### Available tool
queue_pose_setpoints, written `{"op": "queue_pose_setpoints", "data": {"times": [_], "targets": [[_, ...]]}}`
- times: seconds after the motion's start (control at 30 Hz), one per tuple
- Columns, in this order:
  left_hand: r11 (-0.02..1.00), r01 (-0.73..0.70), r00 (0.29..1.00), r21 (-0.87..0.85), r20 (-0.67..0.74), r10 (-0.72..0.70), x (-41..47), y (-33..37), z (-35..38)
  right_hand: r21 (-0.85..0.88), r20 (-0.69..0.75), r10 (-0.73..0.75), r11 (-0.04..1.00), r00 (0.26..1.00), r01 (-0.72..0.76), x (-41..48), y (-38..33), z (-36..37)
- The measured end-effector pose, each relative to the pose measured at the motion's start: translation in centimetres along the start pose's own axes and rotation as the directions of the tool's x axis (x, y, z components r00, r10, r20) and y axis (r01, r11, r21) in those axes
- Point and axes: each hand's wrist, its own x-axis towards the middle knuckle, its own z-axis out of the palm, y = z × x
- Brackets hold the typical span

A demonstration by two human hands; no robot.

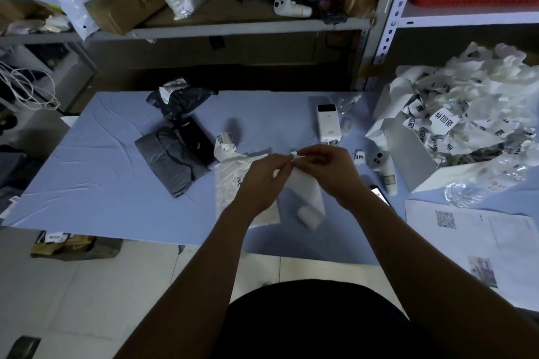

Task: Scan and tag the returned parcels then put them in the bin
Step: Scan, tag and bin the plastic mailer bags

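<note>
From the head view, my left hand (262,175) and right hand (323,163) met above the middle of the worktop (102,183). Both pinched the top end of a white label strip (306,195) between thumb and fingertips, the other fingers loosely curled. The strip hung from that pinch toward the worktop's near edge, its long axis running far to near and its lower end curled up. I could not tell whether a label had come free of its backing.

The white parcel (233,181) lay flat on the worktop under my left hand and wrist, just left of the hanging strip, its long axis also running far to near. I judged the left hand the nearer one to it, so the tag would have to travel down and to the left.

A grey parcel (172,160) sat farther left, well apart from both hands. The label roll (225,140) stood just beyond the white parcel's far corner. The scanner (380,165) lay near my right hand, toward the right edge.
</note>
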Motion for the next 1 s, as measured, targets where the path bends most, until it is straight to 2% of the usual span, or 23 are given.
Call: {"op": "queue_pose_setpoints", "data": {"times": [0.1, 0.2, 0.37, 0.53, 0.83, 1.0], "targets": [[0.991, -0.099, 0.99, 0.09, -0.092, 0.108, 0.1, 0.2, -0.4, -0.09, -0.011, -0.058, 0.994, 0.998, 0.057, -0.1, -0.3, 0.2], [0.977, -0.144, 0.985, 0.159, -0.07, 0.157, 0.2, 0.6, -0.8, -0.118, -0.018, -0.077, 0.99, 0.997, 0.074, -0.3, -0.5, 0.2], [0.974, -0.074, 0.997, 0.213, -0.006, 0.077, 0.1, 1.2, -0.8, -0.195, 0.029, -0.084, 0.977, 0.996, 0.089, -0.5, -0.8, 0.0], [0.971, -0.016, 1.0, 0.24, -0.004, 0.018, -0.1, 1.8, -0.5, -0.17, 0.002, -0.06, 0.984, 0.998, 0.06, -0.7, -0.8, 0.0], [0.959, -0.024, 0.999, 0.281, -0.016, 0.03, -0.1, 2.7, -0.3, -0.122, 0.01, -0.045, 0.992, 0.999, 0.045, -0.8, -0.6, -0.5], [0.983, -0.008, 0.988, 0.184, -0.149, 0.036, -0.2, 2.3, -0.6, -0.007, 0.02, -0.042, 0.999, 0.999, 0.042, -0.9, -1.1, -0.8]]}}
